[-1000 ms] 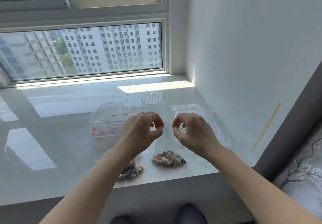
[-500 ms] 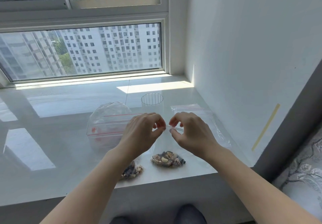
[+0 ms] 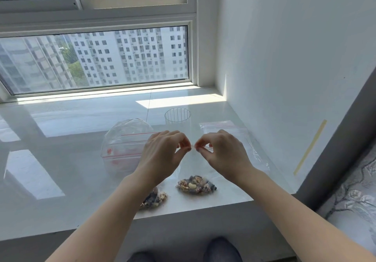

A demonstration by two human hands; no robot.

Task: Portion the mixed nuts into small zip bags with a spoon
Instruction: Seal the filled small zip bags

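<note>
A small clear zip bag [image 3: 193, 172] stands on the white worktop [image 3: 61, 170] near its front edge, with a heap of mixed nuts [image 3: 196, 184] in its bottom: a pale cashew shows among brown and dark pieces. Its top carries a thin red zip line, held up between the two hands. The left hand [image 3: 160, 155] pinches that line with curled fingers [image 3: 186, 147] at its left part, and the right hand [image 3: 221, 153] pinches it just beside, thumb and forefinger closed on the strip; the two pinches almost touch. A second bag of nuts [image 3: 153, 198] lies to the near left, partly hidden under the left forearm, close to the worktop's front edge. Farther left sits a larger clear bag [image 3: 124, 145] with red lines, bulging and hard to read through. A ribbed clear cup [image 3: 177, 117] stands beyond the hands, and flat empty zip bags [image 3: 227, 129] lie at the far right by the wall [image 3: 295, 58]. The worktop's left and far parts lie open up to the window [image 3: 97, 58]. No spoon can be made out.
</note>
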